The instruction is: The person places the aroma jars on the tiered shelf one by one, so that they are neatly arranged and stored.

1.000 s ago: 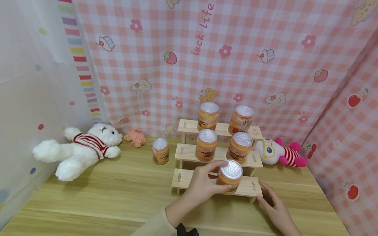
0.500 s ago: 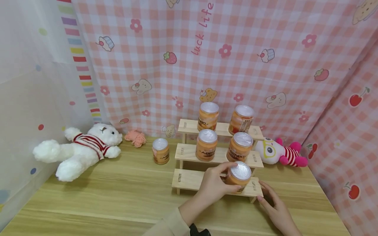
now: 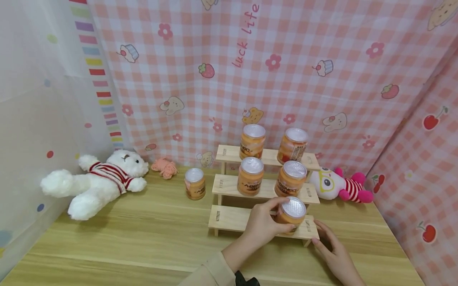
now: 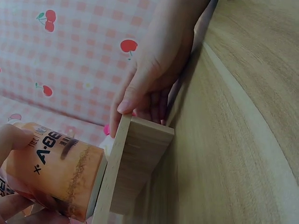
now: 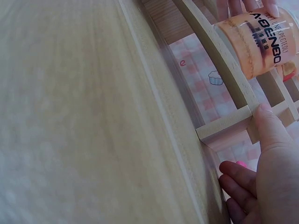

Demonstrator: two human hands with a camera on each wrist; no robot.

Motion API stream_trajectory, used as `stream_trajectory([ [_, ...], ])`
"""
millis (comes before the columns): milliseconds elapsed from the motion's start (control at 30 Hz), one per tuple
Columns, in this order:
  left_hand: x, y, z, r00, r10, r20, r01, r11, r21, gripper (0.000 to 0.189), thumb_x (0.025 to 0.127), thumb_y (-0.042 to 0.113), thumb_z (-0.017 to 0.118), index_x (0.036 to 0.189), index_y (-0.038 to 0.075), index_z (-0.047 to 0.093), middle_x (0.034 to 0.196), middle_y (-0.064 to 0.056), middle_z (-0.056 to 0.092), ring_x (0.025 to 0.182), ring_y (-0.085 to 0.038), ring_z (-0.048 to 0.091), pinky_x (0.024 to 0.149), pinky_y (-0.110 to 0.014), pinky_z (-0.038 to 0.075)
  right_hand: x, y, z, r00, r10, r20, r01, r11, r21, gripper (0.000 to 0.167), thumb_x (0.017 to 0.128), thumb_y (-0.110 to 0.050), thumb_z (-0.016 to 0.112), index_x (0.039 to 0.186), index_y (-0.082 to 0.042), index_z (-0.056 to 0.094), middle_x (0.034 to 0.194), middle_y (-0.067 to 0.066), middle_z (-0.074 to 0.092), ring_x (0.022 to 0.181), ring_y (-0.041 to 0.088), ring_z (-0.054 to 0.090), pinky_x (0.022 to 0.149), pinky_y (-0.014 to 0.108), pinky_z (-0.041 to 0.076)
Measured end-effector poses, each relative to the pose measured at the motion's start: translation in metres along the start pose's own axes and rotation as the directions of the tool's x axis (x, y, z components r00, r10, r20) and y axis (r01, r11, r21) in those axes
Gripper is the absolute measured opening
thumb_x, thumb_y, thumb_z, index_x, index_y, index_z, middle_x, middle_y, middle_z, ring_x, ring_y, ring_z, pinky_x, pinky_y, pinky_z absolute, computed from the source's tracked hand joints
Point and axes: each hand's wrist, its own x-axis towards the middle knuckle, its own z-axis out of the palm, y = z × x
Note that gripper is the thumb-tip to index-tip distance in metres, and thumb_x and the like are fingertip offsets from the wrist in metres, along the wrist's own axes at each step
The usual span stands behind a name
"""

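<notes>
My left hand [image 3: 262, 224] grips an orange can [image 3: 294, 216] with a silvery lid, thumb at its front and fingers around the back. The can stands upright on the right part of the lowest step of a three-step wooden display rack [image 3: 229, 218]. In the left wrist view, the bottom of this can [image 4: 70, 172] is right at the board. My right hand [image 3: 332, 250] holds the rack's lower right corner, its thumb on the front edge; in the right wrist view the other fingers [image 5: 238, 186] curl below. Two similar cans [image 3: 250, 176] stand on the middle step, two more [image 3: 253, 142] on top.
Another orange can [image 3: 195, 184] stands on the wooden table [image 3: 125, 246] left of the rack. Beyond it lie pink yarn [image 3: 164, 167] and a white teddy bear [image 3: 114, 174]. A pink-striped doll [image 3: 340, 184] lies behind the rack's right side. Checked cloth [image 3: 304, 91] hangs behind.
My left hand has moved the can to the right along the lowest step, mostly in the first half second. My right hand has stayed at the rack's corner.
</notes>
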Motion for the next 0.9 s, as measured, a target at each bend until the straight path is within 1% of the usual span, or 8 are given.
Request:
stream_trajectory([
  [100,0.000,0.000,0.000,1.000,-0.009,0.017,0.009,1.000,-0.023,0.063,0.064,0.009,0.090,0.121,0.018,0.065,0.082,0.010,0.056,0.081,0.000,0.060,0.068,-0.014,0.050,-0.001,0.000,0.000,1.000,-0.002,-0.003,0.002,1.000,-0.002,0.047,0.096,-0.014,0.060,0.141,-0.010,0.045,0.112,0.014,0.064,0.101,0.003,0.056,0.080,0.007,0.038],
  [233,0.000,-0.002,-0.001,0.998,0.014,0.053,-0.011,0.998,-0.055,0.063,0.066,0.007,0.088,0.123,0.016,0.062,0.082,0.007,0.053,0.080,-0.001,0.057,0.071,-0.015,0.051,-0.001,0.000,0.000,1.000,-0.005,-0.009,0.005,1.000,-0.004,0.047,0.096,-0.014,0.060,0.141,-0.010,0.045,0.112,0.014,0.065,0.100,0.003,0.056,0.081,0.007,0.037],
  [367,-0.002,-0.005,-0.003,0.996,0.052,0.077,-0.047,0.997,-0.061,0.064,0.069,0.007,0.086,0.127,0.014,0.059,0.100,0.004,0.060,0.091,-0.002,0.058,0.075,-0.018,0.052,0.000,0.001,0.000,1.000,-0.009,-0.012,0.009,1.000,-0.002,0.048,0.096,-0.014,0.060,0.141,-0.010,0.045,0.112,0.013,0.065,0.101,0.003,0.056,0.081,0.006,0.036],
  [467,-0.004,-0.008,-0.004,0.995,0.059,0.082,-0.053,0.996,-0.070,0.066,0.070,0.006,0.085,0.130,0.014,0.058,0.115,0.001,0.060,0.099,-0.005,0.058,0.079,-0.019,0.051,-0.001,0.002,0.000,1.000,-0.013,-0.014,0.013,1.000,-0.001,0.048,0.096,-0.014,0.060,0.141,-0.011,0.046,0.112,0.013,0.065,0.101,0.002,0.055,0.082,0.006,0.036],
  [600,-0.006,-0.010,-0.007,0.996,0.047,0.081,-0.039,0.994,-0.100,0.067,0.071,0.009,0.085,0.132,0.018,0.057,0.118,0.002,0.056,0.103,-0.006,0.057,0.082,-0.022,0.051,-0.001,0.002,0.001,1.000,-0.014,-0.021,0.014,1.000,-0.002,0.047,0.095,-0.013,0.061,0.141,-0.011,0.046,0.113,0.014,0.064,0.101,0.002,0.055,0.082,0.006,0.035],
  [767,-0.012,-0.012,-0.020,0.996,0.025,0.086,-0.014,0.992,-0.128,0.066,0.072,0.013,0.085,0.131,0.022,0.057,0.122,0.006,0.057,0.107,-0.011,0.057,0.083,-0.030,0.052,-0.002,0.002,0.001,1.000,-0.014,-0.023,0.014,1.000,-0.001,0.048,0.095,-0.014,0.061,0.141,-0.011,0.046,0.114,0.014,0.064,0.101,0.002,0.055,0.082,0.006,0.035],
  [900,-0.020,-0.013,-0.036,0.997,0.003,0.074,0.006,0.993,-0.120,0.064,0.073,0.013,0.085,0.131,0.021,0.058,0.124,0.004,0.058,0.109,-0.016,0.056,0.084,-0.031,0.052,-0.001,0.001,0.001,0.999,-0.022,-0.025,0.022,1.000,0.005,0.048,0.095,-0.012,0.061,0.140,-0.010,0.047,0.113,0.014,0.064,0.101,0.000,0.054,0.083,0.007,0.035],
])
